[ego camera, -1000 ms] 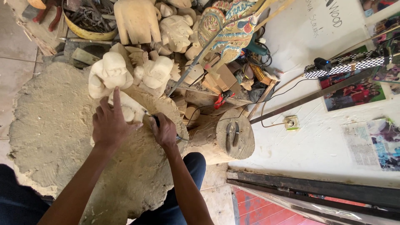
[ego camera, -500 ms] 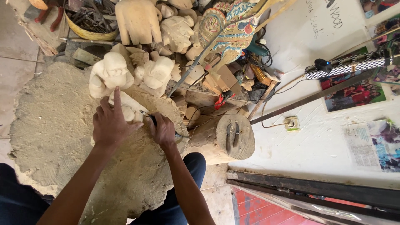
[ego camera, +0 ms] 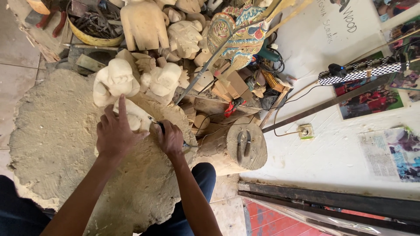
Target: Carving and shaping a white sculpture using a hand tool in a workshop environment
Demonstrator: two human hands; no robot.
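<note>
Rough sawdust-caked worktop [ego camera: 52,144], white wall beyond. Pale wooden figures [ego camera: 131,78] crowd its far edge. Left hand [ego camera: 114,133] spread flat on carving [ego camera: 135,117]; right hand [ego camera: 170,139] fisted around dark tool [ego camera: 159,126].

Two hands are at work: the left hand [ego camera: 114,133] and the right hand [ego camera: 169,139]. One pale carving [ego camera: 133,114] lies under them. Just beyond the left hand stand two rounded pale wooden figures [ego camera: 116,81]. Farther beyond is one yellow-rimmed bowl [ego camera: 94,40] of metal tools. To the right of the right hand stands one log stump [ego camera: 246,146] carrying two dark tools [ego camera: 243,144].
</note>
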